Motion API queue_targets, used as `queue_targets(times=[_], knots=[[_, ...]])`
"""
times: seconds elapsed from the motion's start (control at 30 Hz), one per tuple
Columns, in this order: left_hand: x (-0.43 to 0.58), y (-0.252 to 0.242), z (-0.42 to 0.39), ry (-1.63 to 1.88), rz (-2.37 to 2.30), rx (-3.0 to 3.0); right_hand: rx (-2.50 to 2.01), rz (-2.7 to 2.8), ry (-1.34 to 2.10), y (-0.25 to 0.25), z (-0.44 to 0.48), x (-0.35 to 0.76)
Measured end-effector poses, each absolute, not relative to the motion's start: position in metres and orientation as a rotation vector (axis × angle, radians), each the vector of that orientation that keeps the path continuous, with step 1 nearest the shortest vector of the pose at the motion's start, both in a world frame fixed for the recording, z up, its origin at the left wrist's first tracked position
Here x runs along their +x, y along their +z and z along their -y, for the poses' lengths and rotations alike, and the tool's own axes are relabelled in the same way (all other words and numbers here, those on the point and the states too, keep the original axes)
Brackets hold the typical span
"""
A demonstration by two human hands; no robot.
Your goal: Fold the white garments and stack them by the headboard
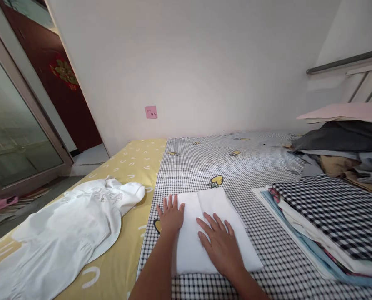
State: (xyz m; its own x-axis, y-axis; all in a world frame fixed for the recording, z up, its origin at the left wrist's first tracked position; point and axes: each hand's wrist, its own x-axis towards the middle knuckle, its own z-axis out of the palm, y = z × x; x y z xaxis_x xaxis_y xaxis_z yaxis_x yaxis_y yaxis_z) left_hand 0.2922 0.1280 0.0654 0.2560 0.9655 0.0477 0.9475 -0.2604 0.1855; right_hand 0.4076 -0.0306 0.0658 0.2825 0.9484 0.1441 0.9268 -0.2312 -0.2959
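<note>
A folded white garment [190, 254] lies on the checked bed sheet [201, 166] right in front of me. My left hand [171, 214] rests flat on its left edge, fingers spread and pointing away from me. Across its middle lies my right hand [220, 241], palm down with the fingers apart. Neither hand grips the cloth. On the yellow sheet to the left, a white shirt-like garment [79, 216] with gathered cloth is spread out loosely. What kind of garment the folded one is cannot be made out.
At right sits a stack of folded clothes topped by a black-and-white checked cloth [332, 212]. Behind it rises a pile of dark clothes [342, 137] under a pink board [348, 111]. A pink note [151, 112] is stuck on the wall. A glass door [13, 121] stands far left.
</note>
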Motion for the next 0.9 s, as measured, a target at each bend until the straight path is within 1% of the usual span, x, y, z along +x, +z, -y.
queue_targets(times=[0.17,0.53,0.9], knots=[[0.282,0.062,-0.110,0.257,-1.884,2.392,-2.217,1.691,0.083,0.066,0.031,0.407],[0.249,0.051,-0.060,0.473,-1.961,2.495,-2.239,1.702,0.087,0.065,0.030,0.406],[0.236,0.054,-0.033,0.566,-1.996,2.521,-2.270,1.709,0.099,0.066,0.030,0.406]])
